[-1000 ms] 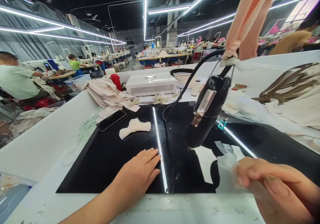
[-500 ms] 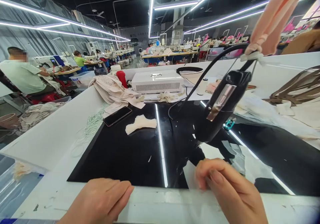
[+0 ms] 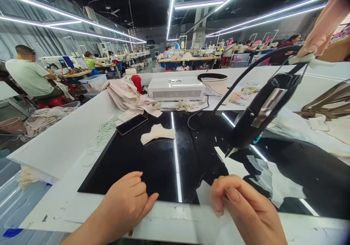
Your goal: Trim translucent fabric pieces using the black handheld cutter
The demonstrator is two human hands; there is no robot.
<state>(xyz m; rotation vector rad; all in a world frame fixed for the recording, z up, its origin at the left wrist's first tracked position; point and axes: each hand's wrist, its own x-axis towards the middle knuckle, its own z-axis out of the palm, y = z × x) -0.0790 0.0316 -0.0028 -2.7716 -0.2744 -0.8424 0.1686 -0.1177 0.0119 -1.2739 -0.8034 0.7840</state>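
My left hand point(image 3: 125, 205) rests on the white near edge of the table point(image 3: 68, 208), fingers loosely curled and thumb out, holding nothing. My right hand point(image 3: 246, 212) pinches a thin translucent sheet point(image 3: 205, 197) between thumb and fingers, right at the border of the black glossy surface point(image 3: 142, 164). Above and to the right of it a black hand tool point(image 3: 262, 110) hangs tilted on a cord, its metal tip pointing down at the black surface. A peach cloth strap point(image 3: 325, 22) holds it up.
On the black surface lie a phone point(image 3: 131, 124) and a cream fabric piece point(image 3: 158, 133). Behind them are a fabric pile point(image 3: 125, 97), a red bottle point(image 3: 136, 82), a white box device point(image 3: 176, 88) and a bowl point(image 3: 213, 81). Brown straps point(image 3: 328, 102) lie right. People work at benches left.
My left hand drew back from the black surface to the table's near edge. My right hand moved left with the sheet. The hanging tool now appears further right and more tilted.
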